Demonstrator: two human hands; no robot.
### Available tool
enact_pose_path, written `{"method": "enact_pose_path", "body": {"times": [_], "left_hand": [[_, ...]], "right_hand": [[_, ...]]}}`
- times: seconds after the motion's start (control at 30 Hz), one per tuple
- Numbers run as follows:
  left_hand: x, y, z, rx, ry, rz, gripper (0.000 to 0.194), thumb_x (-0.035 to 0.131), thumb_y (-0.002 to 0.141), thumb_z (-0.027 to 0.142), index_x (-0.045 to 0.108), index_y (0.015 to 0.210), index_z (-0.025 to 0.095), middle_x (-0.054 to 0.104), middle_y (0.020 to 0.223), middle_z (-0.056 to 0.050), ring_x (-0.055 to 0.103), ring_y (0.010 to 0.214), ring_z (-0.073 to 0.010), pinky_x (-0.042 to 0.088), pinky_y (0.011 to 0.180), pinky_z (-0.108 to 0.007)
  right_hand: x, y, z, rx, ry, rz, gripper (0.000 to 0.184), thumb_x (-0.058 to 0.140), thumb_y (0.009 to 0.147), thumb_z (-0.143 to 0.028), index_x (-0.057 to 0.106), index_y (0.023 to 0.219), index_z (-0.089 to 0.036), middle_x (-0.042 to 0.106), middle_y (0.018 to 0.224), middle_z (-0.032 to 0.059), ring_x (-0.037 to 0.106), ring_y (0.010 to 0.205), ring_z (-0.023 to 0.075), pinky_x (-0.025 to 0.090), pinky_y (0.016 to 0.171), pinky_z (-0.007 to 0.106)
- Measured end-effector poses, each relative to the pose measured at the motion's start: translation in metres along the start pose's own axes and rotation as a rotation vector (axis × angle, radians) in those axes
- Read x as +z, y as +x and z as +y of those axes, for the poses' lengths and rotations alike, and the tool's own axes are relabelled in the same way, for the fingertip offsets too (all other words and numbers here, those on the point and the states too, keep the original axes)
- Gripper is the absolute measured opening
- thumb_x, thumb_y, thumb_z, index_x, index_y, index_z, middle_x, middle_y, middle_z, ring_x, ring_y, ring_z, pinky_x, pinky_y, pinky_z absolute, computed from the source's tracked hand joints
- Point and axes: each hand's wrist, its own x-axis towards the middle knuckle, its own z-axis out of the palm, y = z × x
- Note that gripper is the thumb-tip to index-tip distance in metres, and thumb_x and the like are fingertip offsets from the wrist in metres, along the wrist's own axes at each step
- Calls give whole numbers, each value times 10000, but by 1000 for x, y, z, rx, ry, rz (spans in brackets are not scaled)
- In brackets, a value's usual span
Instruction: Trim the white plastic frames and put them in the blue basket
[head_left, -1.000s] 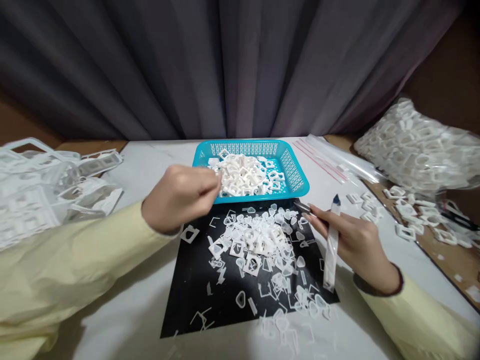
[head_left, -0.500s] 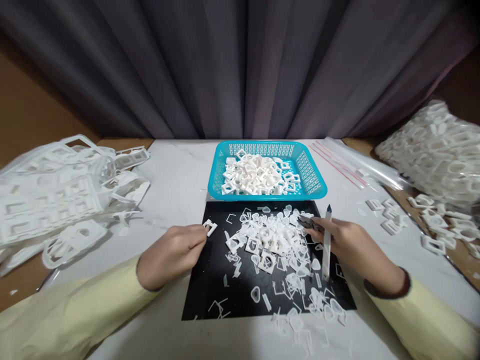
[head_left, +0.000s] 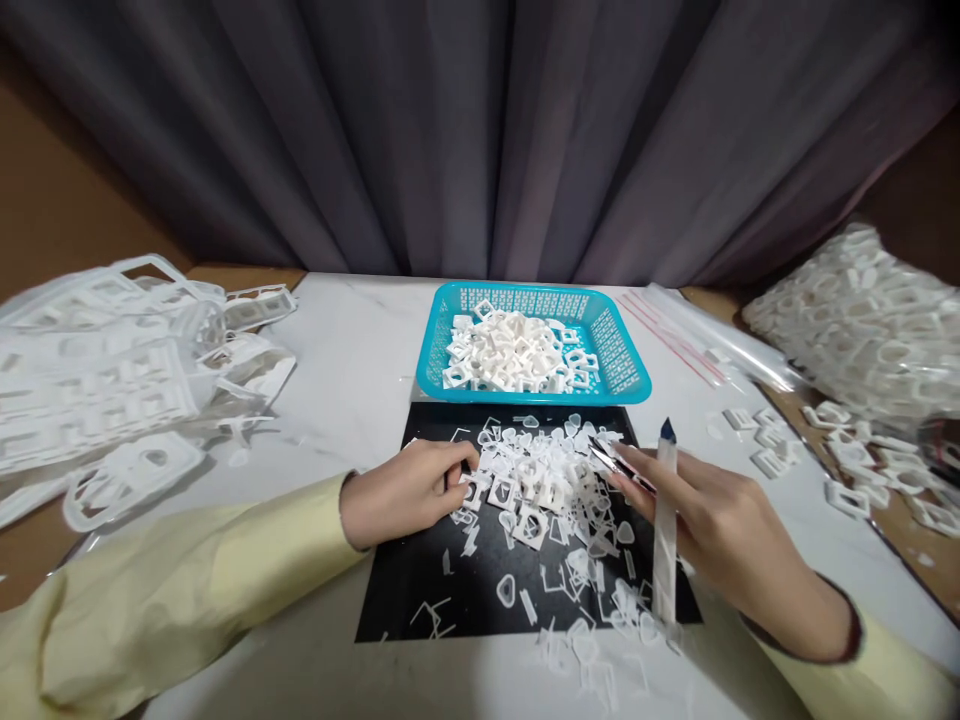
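Observation:
My left hand (head_left: 409, 490) rests on the black mat (head_left: 420, 580), fingers curled at the left edge of a heap of small white plastic pieces (head_left: 544, 480); whether it grips one is hidden. My right hand (head_left: 712, 520) lies at the heap's right side. It holds a slim white knife-like tool with a dark tip (head_left: 664, 510), and thin metal tweezers (head_left: 619, 462) stick out past its fingertips toward the heap. Behind the mat stands a turquoise basket (head_left: 622, 365) filled with white square frames (head_left: 514, 358).
A stack of large white plastic frames (head_left: 112, 390) lies at the left. At the right sit a clear bag of white parts (head_left: 862, 330), loose white parts (head_left: 847, 470) and clear zip bags (head_left: 705, 340). Dark curtains hang behind the white table (head_left: 352, 350).
My left hand came back from the basket, touched a square frame at the mat's left edge, then slid right to the heap. The right hand stayed beside the heap.

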Motion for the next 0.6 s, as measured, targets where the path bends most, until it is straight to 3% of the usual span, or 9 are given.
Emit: {"method": "enact_pose_path", "body": {"times": [0.07,0.17,0.3,0.43,0.6], "left_hand": [[-1,3,4,-17,-62,-34,153,462,824,236,596,822,161,549,510,35,528,426,-116,421,472,-225],[-1,5,17,-44,-143,-21,162,430,850,248,562,881,159,585,520,34,544,384,-102,443,427,-198],[0,7,43,-32,-288,106,187,463,861,300,582,921,169,624,662,3,600,485,-106,506,479,-195],[2,7,63,66,-319,202,213,498,856,307,647,938,177,617,869,-43,643,648,-130,512,506,-181],[0,12,73,26,-512,80,188,532,851,334,624,892,175,639,811,-31,654,648,-144,547,541,-205]], "right_hand": [[-9,1,-13,-10,120,28,256,523,906,-299,574,1092,-129,633,718,50,578,577,148,395,504,259],[-15,4,-34,28,313,20,234,541,896,-257,582,1096,-143,631,730,48,562,571,134,393,502,254],[-8,12,-53,202,616,-52,203,541,894,-302,621,1032,-176,658,728,37,602,593,136,430,538,245],[-5,23,-58,347,835,-36,157,568,874,-308,642,874,-170,660,681,4,596,560,96,451,542,199],[-20,26,-54,453,985,-51,158,558,871,-282,644,816,-162,636,616,-17,562,511,65,442,506,165]]}}
